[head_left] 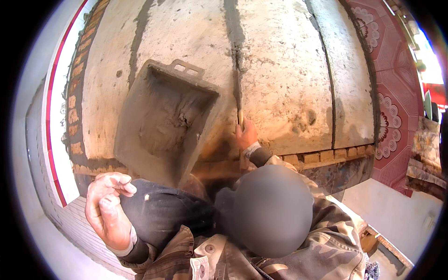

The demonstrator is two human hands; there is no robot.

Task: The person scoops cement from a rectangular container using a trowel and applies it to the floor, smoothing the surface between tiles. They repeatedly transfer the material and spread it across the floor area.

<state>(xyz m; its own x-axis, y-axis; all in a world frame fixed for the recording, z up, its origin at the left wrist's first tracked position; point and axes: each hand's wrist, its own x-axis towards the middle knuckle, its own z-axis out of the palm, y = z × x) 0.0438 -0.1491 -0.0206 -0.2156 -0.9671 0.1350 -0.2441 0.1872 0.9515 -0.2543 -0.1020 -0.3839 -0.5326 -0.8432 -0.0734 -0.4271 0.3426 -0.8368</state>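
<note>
My right hand (pixel 246 136) is closed around the pale handle (pixel 241 117) of a narrow pointing tool. Its thin, dark far end lies along a mortar-filled joint (pixel 235 51) between two pale slabs; the blade's exact shape cannot be made out. Left of that hand, a grey rectangular mortar tub (pixel 126 128) stands tilted toward me, with wet grey mortar (pixel 170 116) inside. Low on the left, beside the dark trouser leg (pixel 158 212), my left hand (pixel 109 210) is raised with loosely bent fingers. Nothing shows in it, and whitish dust marks the fingertips.
Wide pale slabs (pixel 284 70) with grey joints make up the surface ahead. Brick edging (pixel 312 157) runs along the near side, and more bricks (pixel 73 102) line the left. Red patterned covering (pixel 396 84) lies at right. A blurred grey round shape (pixel 273 212) covers the lower middle.
</note>
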